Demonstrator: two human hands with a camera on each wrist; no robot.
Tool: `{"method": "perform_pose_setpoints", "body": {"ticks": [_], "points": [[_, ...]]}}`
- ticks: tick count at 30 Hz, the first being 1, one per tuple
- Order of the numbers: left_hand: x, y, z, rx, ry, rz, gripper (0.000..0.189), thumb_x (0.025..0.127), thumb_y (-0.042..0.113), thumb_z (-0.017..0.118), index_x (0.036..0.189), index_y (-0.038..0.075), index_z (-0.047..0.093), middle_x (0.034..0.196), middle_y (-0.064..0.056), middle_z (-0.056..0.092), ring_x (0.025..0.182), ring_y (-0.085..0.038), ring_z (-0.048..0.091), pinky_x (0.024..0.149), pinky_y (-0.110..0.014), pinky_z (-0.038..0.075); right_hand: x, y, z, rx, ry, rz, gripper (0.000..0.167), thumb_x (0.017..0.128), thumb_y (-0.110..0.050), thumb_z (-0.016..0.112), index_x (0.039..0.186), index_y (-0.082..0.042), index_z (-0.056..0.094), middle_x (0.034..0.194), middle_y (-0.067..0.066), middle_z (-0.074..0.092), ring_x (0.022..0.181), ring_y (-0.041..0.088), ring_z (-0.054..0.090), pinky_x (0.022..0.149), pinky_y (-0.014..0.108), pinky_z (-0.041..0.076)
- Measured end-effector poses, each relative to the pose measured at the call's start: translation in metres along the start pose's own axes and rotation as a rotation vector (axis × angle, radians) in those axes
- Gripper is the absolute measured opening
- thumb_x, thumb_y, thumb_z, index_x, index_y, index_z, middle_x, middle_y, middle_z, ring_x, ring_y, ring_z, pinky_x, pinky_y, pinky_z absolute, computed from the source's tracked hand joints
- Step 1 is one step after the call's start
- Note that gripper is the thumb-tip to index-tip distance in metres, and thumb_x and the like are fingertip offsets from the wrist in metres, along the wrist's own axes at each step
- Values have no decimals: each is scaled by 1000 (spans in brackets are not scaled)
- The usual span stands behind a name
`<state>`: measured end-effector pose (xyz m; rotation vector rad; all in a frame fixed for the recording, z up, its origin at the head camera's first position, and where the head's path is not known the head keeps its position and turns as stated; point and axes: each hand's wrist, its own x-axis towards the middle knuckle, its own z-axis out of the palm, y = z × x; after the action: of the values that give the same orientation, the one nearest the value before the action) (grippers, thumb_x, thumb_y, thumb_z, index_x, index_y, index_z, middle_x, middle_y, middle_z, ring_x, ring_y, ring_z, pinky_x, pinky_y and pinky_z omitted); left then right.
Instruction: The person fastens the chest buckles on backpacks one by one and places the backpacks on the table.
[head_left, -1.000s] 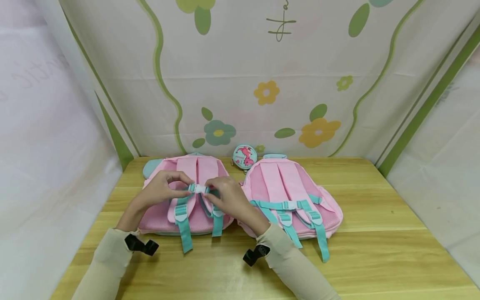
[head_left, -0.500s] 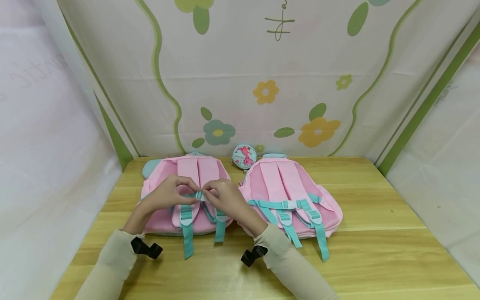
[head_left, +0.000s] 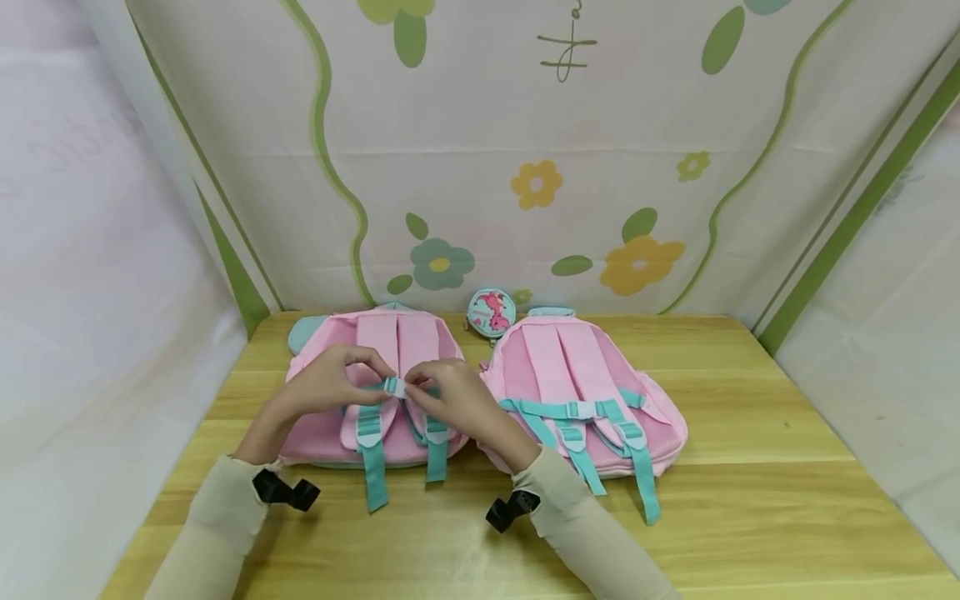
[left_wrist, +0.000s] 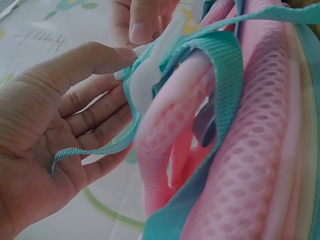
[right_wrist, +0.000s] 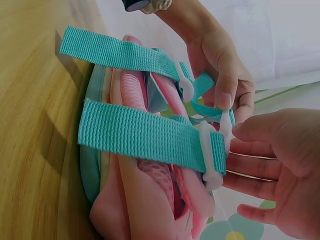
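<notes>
A white plastic side-release buckle (head_left: 398, 388) on a teal strap lies between both hands, above the left pink backpack (head_left: 315, 433). My left hand (head_left: 324, 382) pinches the buckle's left end between thumb and index finger. In the left wrist view, a loose teal strap end (left_wrist: 95, 151) touches that palm. At the other end, my right hand (head_left: 459, 400) pinches the buckle with thumb and forefinger. The right wrist view shows the white buckle (right_wrist: 226, 129) edge-on, with fingertips of both hands on it. Whether its halves are fully joined cannot be told; fingers cover parts.
A second pink backpack (head_left: 517, 367) lies to the right, its teal chest strap joined by a white buckle (head_left: 581, 410). Behind and between the bags stands a round dragon-print pouch (head_left: 491, 313). The wooden table (head_left: 750, 500) meets a floral cloth (head_left: 480, 208) at the back.
The hands have drawn closer together around the buckle, which sits slightly lower than a second ago. Half a second ago it was tilted; now its face shows more. The bags have barely shifted.
</notes>
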<state>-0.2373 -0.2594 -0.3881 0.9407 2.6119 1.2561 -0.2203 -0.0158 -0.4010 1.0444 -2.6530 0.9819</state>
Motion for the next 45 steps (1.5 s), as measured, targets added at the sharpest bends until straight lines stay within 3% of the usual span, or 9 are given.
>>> {"method": "perform_pose_setpoints", "body": {"ticks": [5, 10, 19, 30, 45], "points": [[-4, 1, -5, 24, 11, -6, 13, 85, 23, 85, 94, 27, 76, 99, 13, 76, 104, -11, 66, 96, -46, 53, 0, 0, 0, -3, -22, -8, 21, 94, -25, 75, 112, -12, 75, 108, -1, 77, 100, 9, 73, 88, 20, 57], [-7, 1, -10, 51, 27, -5, 14, 85, 21, 85, 95, 26, 77, 99, 11, 76, 102, -11, 66, 93, -41, 53, 1, 0, 3, -20, 11, -36, 24, 91, -25, 79, 111, -12, 76, 105, -1, 78, 98, 10, 73, 90, 24, 56], [-7, 6, -17, 19, 2, 1, 16, 85, 19, 84, 96, 26, 76, 98, 12, 75, 103, -11, 65, 97, -47, 52, 0, -3, 6, -60, 88, -88, 22, 91, -22, 79, 109, -11, 76, 103, -1, 79, 97, 12, 72, 99, 36, 50], [-11, 6, -20, -13, -33, -23, 16, 86, 18, 83, 96, 25, 73, 95, 10, 73, 106, -12, 63, 101, -53, 48, 0, -6, 8, -68, 86, -98, 22, 90, -22, 79, 109, -11, 77, 102, 0, 78, 96, 12, 71, 99, 36, 51], [-8, 4, -19, -8, -96, 7, 19, 85, 12, 82, 96, 17, 67, 93, 5, 71, 101, -12, 66, 97, -45, 52, 0, -8, 9, -114, 65, -84, 22, 91, -25, 78, 111, -13, 77, 101, -3, 78, 95, 9, 71, 101, 33, 49]]}}
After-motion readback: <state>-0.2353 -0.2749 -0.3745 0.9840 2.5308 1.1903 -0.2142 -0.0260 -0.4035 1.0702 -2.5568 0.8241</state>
